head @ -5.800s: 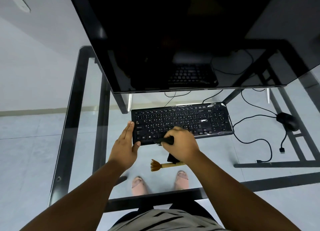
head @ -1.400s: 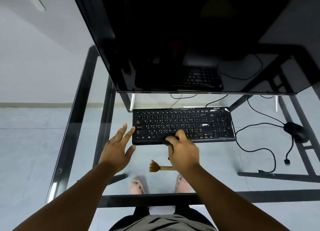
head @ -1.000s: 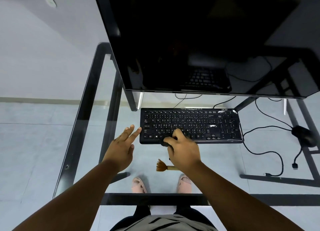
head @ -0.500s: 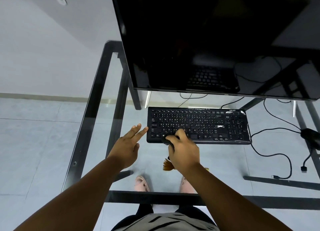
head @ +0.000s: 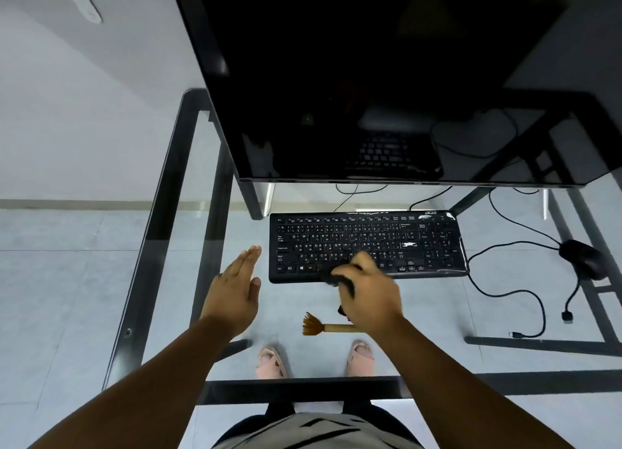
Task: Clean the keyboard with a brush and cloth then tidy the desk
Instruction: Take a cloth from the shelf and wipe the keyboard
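Note:
A black keyboard (head: pixel 367 245) lies on the glass desk (head: pixel 447 314) below the monitor. My right hand (head: pixel 368 293) grips a dark cloth (head: pixel 336 280) and presses it on the keyboard's front edge near the space bar. A small brush (head: pixel 328 327) with brown bristles and a wooden handle lies on the glass just in front, partly under my right wrist. My left hand (head: pixel 237 287) hovers left of the keyboard, fingers straight, not touching it.
A large black monitor (head: pixel 387 78) hangs over the back of the desk. A black mouse (head: pixel 584 258) and its looping cable (head: pixel 518 293) lie at the right. The desk's black frame (head: pixel 148 246) runs along the left edge. My feet show through the glass.
My left hand has lifted off the keyboard's left end and drawn slightly away. My right hand keeps rubbing the cloth along the front keys. The view has shifted.

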Motion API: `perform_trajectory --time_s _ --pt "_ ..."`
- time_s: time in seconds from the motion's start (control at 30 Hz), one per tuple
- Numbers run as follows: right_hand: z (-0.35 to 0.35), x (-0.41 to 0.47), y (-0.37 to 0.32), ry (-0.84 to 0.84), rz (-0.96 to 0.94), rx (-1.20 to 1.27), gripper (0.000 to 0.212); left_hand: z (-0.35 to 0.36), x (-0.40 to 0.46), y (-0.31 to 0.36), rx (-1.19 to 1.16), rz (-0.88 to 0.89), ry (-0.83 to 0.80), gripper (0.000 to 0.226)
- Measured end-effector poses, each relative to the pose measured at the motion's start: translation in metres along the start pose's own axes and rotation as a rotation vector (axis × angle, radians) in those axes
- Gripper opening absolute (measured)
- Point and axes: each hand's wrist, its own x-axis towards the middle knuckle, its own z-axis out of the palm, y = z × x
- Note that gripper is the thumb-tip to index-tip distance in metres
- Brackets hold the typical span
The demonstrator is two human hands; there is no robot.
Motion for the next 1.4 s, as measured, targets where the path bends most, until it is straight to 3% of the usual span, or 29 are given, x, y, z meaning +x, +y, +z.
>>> perform_trajectory --time_s 0.13,0.23,0.4,0.57,0.87,1.0,1.23,1.4 --pt "-0.016 -0.014 0.051 0.193 0.193 0.088 0.026 0.004 0.005 0.025 -0.076 -0.084 0.137 0.066" --pt "-0.028 -0.026 0.078 0.276 0.252 0.091 0.026 0.01 0.015 0.05 -0.055 -0.008 0.18 0.074" --pt "-0.031 -0.049 0.119 0.247 0.277 -0.026 0.025 0.022 0.04 0.098 0.117 0.131 0.01 0.116" --pt "-0.036 -0.05 0.141 0.366 0.429 0.074 0.024 0.035 0.065 0.135 0.317 0.116 -0.124 0.136" --pt "-0.013 -0.03 0.109 0.28 0.139 0.123 0.023 0.026 0.087 0.137 0.453 0.041 -0.211 0.148" --pt "-0.012 -0.02 0.098 0.226 -0.062 0.086 0.016 0.016 0.083 0.118 0.397 0.044 -0.192 0.144" --pt "-0.006 -0.007 0.082 0.219 -0.257 0.012 0.018 0.007 0.065 0.085 0.191 -0.045 0.039 0.072" --pt "0.003 0.005 0.063 0.163 -0.354 -0.008 0.012 0.006 0.053 0.065 0.13 -0.123 0.057 0.063"
